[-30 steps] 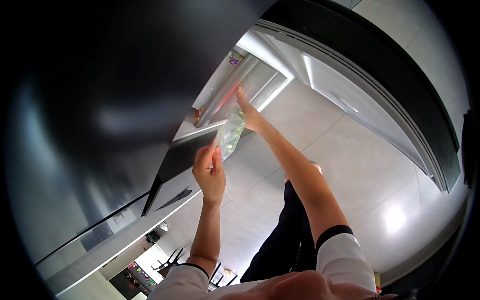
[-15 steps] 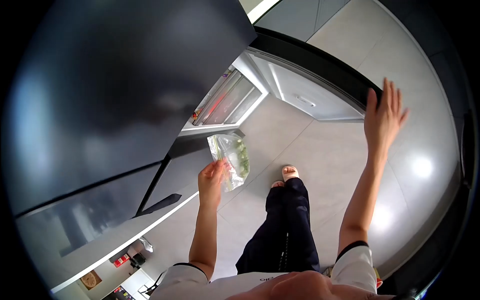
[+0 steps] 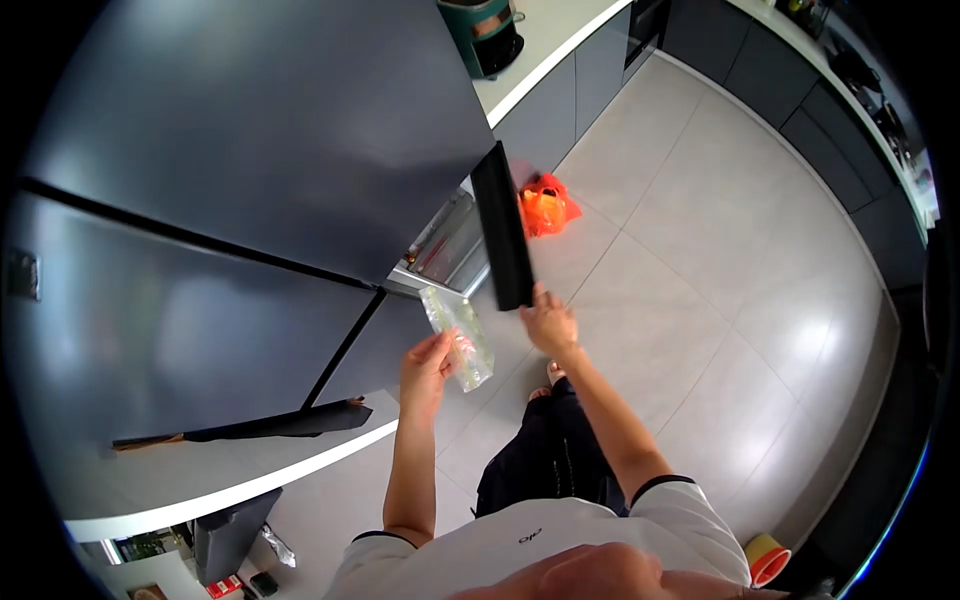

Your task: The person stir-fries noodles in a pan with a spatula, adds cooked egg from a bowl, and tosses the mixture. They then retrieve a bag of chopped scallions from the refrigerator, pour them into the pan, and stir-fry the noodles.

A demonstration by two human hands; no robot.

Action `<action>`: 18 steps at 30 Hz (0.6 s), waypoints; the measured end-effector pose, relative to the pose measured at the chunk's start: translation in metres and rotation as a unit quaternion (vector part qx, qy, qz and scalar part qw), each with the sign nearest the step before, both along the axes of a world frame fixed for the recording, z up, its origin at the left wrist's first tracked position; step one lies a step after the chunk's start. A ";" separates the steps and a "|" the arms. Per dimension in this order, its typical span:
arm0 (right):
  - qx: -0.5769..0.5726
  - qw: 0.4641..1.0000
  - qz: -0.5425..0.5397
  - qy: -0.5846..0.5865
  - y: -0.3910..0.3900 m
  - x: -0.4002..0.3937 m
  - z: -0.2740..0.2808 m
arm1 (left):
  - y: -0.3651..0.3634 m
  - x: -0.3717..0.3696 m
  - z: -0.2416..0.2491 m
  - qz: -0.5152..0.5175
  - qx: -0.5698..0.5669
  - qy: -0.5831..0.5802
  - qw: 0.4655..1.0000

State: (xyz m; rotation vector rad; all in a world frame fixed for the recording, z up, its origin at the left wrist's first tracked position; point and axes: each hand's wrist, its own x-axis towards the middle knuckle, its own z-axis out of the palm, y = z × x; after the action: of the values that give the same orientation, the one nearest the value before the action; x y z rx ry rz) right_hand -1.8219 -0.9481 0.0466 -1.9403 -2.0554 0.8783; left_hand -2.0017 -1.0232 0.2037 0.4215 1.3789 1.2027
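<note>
My left hand [image 3: 428,372] pinches a clear zip bag [image 3: 462,338] by its side, fingers and thumb closed. Pale green contents show faintly through the plastic; what they are I cannot make out. My right hand [image 3: 550,322] touches the lower end of the dark freezer door [image 3: 503,230], with its fingers apart and not wrapped round it. That door stands partly open, seen nearly edge-on. Behind it, part of the lit freezer compartment [image 3: 450,240] with its clear drawer fronts shows, while the door hides the rest.
A red-orange plastic bag [image 3: 547,205] lies on the floor behind the door. Large dark fridge panels [image 3: 260,130] fill the left. A green appliance [image 3: 482,38] stands on the far counter. By my right side is a yellow and red container [image 3: 768,560].
My right hand has swung the freezer door inward, from far right toward the compartment. The red-orange bag behind it has come into view. My left hand keeps hold of the zip bag.
</note>
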 end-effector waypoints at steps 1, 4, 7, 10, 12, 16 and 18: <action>0.006 0.997 0.017 0.080 -0.012 -0.016 -0.009 | -0.004 -0.001 0.007 -0.007 0.005 -0.007 1.000; 0.085 0.957 -0.029 0.276 -0.029 -0.023 0.015 | -0.008 0.003 0.013 -0.057 0.023 -0.049 0.997; 0.074 0.902 -0.141 0.401 -0.041 -0.014 0.088 | 0.003 -0.006 -0.005 -0.105 0.030 -0.099 0.989; 0.120 0.917 -0.067 0.376 -0.054 -0.039 0.106 | 0.015 -0.036 -0.048 -0.160 0.045 -0.161 0.973; 0.163 0.929 -0.036 0.330 -0.068 -0.049 0.122 | 0.021 -0.037 -0.060 -0.210 0.062 -0.201 0.955; 0.265 0.932 -0.082 0.232 -0.080 -0.036 0.133 | 0.041 -0.001 -0.066 -0.297 0.087 -0.242 0.920; 0.285 0.929 -0.123 0.201 -0.087 -0.030 0.122 | 0.054 0.017 -0.089 -0.357 0.112 -0.263 0.889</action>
State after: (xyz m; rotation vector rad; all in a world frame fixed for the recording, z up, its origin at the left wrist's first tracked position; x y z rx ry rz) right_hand -1.8515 -1.0347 0.1685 -1.5024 -1.5570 0.4884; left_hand -1.9844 -0.9693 0.1151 0.6390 0.5261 0.7652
